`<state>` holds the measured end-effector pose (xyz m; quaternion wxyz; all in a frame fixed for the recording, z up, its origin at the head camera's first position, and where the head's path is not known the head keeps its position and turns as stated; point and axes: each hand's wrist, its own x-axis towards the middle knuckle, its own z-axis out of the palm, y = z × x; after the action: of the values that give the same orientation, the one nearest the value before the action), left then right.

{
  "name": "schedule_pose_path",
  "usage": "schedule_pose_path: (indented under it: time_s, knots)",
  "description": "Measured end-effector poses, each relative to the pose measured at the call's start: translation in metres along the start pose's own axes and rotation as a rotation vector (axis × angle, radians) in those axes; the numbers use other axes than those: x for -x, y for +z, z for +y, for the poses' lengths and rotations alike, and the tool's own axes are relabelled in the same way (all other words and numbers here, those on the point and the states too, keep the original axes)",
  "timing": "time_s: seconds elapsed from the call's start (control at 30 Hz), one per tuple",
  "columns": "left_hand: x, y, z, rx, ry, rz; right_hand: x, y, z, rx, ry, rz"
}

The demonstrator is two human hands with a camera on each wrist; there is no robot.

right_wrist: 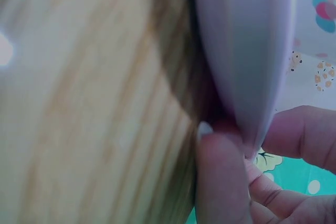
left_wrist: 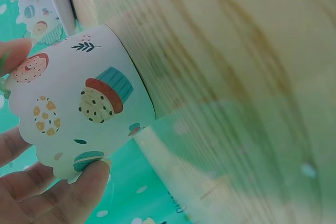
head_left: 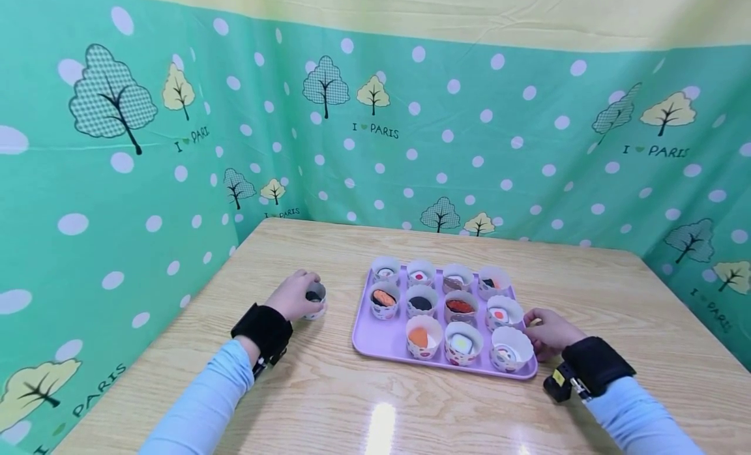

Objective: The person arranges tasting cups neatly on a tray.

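My left hand (head_left: 293, 297) grips a paper baking cup (left_wrist: 89, 98) by its scalloped rim, left of the tray. The cup is white with cupcake and macaron prints, and something dark lies inside it. Its base is at the wooden tabletop. A lilac tray (head_left: 375, 337) sits to the right, bearing several similar cups with sushi-like pieces in them. My right hand (head_left: 551, 334) pinches the tray's right edge, near the cup (head_left: 510, 351) at its front right corner. The right wrist view shows fingers on both sides of the tray rim (right_wrist: 247, 51).
Cups stand in rows on the tray, among them one with an orange-topped piece (head_left: 384, 298) and one with a red-topped piece (head_left: 459, 306). The tray's front left corner has bare surface. A green dotted curtain (head_left: 399, 161) surrounds the wooden table (head_left: 317, 390) at the back and sides.
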<state>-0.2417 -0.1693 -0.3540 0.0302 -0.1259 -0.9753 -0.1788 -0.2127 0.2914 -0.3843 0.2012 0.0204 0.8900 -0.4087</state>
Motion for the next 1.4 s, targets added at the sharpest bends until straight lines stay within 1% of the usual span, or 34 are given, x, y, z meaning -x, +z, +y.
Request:
schedule_pose_path:
  time_s: [0.23,0.37,0.5,0.6,0.67,0.73,0.83,0.9,0.97,1.03,1.13,1.23,1.4]
  knots:
    - [0.001,-0.002,0.003,0.015,-0.003,-0.008,0.0,0.001,0.002,-0.001,-0.009,0.003]
    - [0.004,-0.006,0.011,0.029,0.026,0.013,0.001,0.001,0.002,0.002,-0.014,0.008]
    - [0.007,-0.01,0.025,0.051,0.113,0.058,0.002,0.001,0.003,0.008,-0.019,0.008]
    - [0.009,-0.01,0.04,0.074,0.21,0.094,0.002,0.001,0.003,0.006,-0.023,0.008]
    - [0.011,-0.009,0.052,0.085,0.278,0.099,0.002,0.001,0.004,-0.001,-0.022,0.006]
    - [0.012,-0.006,0.064,0.091,0.339,0.076,0.002,0.002,0.004,-0.011,-0.013,0.011]
    - [0.016,0.002,0.08,0.078,0.414,-0.003,0.002,0.003,0.006,-0.024,-0.007,0.008]
    - [0.018,0.009,0.088,0.057,0.464,-0.048,0.001,0.005,0.007,-0.03,-0.007,0.01]
    - [0.02,0.016,0.095,0.034,0.503,-0.072,0.0,0.005,0.008,-0.038,-0.005,0.009]
    - [0.021,0.019,0.099,0.017,0.519,-0.08,-0.001,0.006,0.009,-0.045,0.001,0.013]
    - [0.021,0.023,0.102,-0.004,0.499,-0.087,-0.002,0.006,0.009,-0.045,0.004,0.018]
    - [0.021,0.024,0.102,-0.017,0.474,-0.105,-0.003,0.006,0.009,-0.042,-0.007,0.014]
    - [0.019,0.029,0.102,-0.023,0.484,-0.115,-0.001,0.004,0.006,-0.049,-0.012,0.012]
